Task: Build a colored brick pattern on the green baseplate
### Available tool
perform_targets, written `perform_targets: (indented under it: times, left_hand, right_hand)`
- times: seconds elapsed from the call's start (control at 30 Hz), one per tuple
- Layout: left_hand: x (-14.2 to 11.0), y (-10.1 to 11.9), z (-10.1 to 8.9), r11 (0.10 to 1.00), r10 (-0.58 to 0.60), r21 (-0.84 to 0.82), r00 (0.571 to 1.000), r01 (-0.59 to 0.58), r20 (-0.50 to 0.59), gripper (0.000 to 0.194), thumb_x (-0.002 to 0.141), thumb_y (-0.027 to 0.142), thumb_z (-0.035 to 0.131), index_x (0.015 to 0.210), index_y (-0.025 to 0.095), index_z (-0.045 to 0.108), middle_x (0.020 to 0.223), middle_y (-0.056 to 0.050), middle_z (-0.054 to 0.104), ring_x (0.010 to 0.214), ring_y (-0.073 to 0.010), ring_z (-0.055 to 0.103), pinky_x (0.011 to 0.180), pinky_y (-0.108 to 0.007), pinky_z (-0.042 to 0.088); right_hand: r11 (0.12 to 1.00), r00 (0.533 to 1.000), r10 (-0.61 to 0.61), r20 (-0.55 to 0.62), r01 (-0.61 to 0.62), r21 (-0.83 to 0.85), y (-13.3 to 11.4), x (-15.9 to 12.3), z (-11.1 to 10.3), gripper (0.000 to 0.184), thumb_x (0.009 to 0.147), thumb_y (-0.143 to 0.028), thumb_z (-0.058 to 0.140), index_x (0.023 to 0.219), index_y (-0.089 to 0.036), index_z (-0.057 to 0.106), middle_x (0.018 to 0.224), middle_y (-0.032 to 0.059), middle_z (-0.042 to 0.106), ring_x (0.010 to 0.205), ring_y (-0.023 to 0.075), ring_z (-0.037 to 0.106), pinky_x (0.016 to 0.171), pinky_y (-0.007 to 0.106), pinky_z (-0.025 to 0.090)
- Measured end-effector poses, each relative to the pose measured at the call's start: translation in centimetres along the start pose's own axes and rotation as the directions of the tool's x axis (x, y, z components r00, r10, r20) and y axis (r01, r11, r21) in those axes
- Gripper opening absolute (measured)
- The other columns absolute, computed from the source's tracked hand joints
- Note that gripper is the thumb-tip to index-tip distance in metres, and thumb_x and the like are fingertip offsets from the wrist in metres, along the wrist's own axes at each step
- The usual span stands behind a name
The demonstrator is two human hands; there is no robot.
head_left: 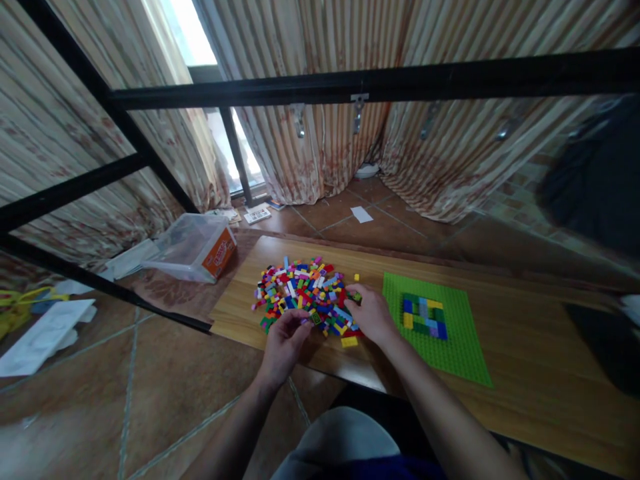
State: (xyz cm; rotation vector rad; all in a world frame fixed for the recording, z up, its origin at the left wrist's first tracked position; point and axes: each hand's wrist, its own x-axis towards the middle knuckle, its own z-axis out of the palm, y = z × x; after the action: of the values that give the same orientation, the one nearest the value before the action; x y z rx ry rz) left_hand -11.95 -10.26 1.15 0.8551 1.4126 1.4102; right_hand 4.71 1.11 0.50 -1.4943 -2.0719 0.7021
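Observation:
A heap of small toy building bricks in many colours spreads over the left part of the wooden table. At the heap's near edge, my left hand is closed in a pinch, with a dark green brick at its fingertips. My right hand reaches in from the heap's right side, its fingers curled around another dark green brick, partly hidden. To the right lies a bright green baseplate. On it sits a flat square arrangement of bricks in blue, yellow, dark green and light blue.
A yellow brick lies near the table's front edge, and a smaller yellow one behind my right hand. A clear plastic box with an orange label stands beyond the table's left end. Black metal bars cross ahead, before striped curtains.

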Motion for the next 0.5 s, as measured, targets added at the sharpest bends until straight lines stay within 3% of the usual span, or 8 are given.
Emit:
perform_targets:
  times: [0.13, 0.27, 0.4, 0.5]
  left_hand:
    - [-0.1, 0.0, -1.2, 0.996, 0.017, 0.090, 0.998, -0.012, -0.060, 0.026, 0.075, 0.038, 0.068, 0.087, 0.015, 0.062, 0.062, 0.004, 0.056, 0.052, -0.0078, 0.047, 0.050, -0.018, 0.038]
    - [-0.3, -0.1, -2.8, 0.982, 0.042, 0.189, 0.983, -0.007, -0.181, 0.027, 0.075, 0.039, 0.067, 0.086, 0.015, 0.063, 0.066, 0.002, 0.061, 0.055, -0.0091, 0.051, 0.051, -0.019, 0.039]
    - [-0.4, -0.3, -4.4, 0.968, 0.077, 0.252, 0.963, -0.010, -0.257, 0.027, 0.074, 0.040, 0.068, 0.085, 0.016, 0.064, 0.065, 0.003, 0.061, 0.058, -0.0107, 0.054, 0.055, -0.019, 0.041]
    - [-0.5, -0.5, -4.8, 0.969, 0.084, 0.247, 0.967, -0.024, -0.239, 0.024, 0.075, 0.039, 0.067, 0.083, 0.016, 0.063, 0.067, 0.002, 0.061, 0.062, -0.0118, 0.056, 0.057, -0.020, 0.043]
  right_hand:
    - [0.997, 0.998, -0.056, -0.006, 0.056, 0.052, -0.1, 0.0, 0.1, 0.024, 0.080, -0.013, 0.053, 0.098, -0.019, 0.068, 0.102, 0.0065, 0.069, 0.097, 0.0189, 0.062, 0.089, 0.033, 0.045]
    - [0.992, 0.994, -0.110, -0.001, 0.109, 0.067, -1.3, 0.3, 0.8, 0.021, 0.083, -0.018, 0.053, 0.096, -0.020, 0.069, 0.099, 0.0064, 0.068, 0.093, 0.0193, 0.062, 0.085, 0.033, 0.045]
    - [0.989, 0.988, -0.146, 0.047, 0.147, -0.019, -3.0, 0.9, 2.3, 0.019, 0.083, -0.023, 0.057, 0.097, -0.020, 0.069, 0.097, 0.0065, 0.067, 0.090, 0.0194, 0.062, 0.082, 0.031, 0.044]
    - [0.979, 0.981, -0.168, 0.101, 0.178, -0.100, -3.6, 1.2, 3.1, 0.017, 0.085, -0.021, 0.055, 0.093, -0.020, 0.070, 0.095, 0.0073, 0.066, 0.089, 0.0193, 0.060, 0.081, 0.030, 0.043]
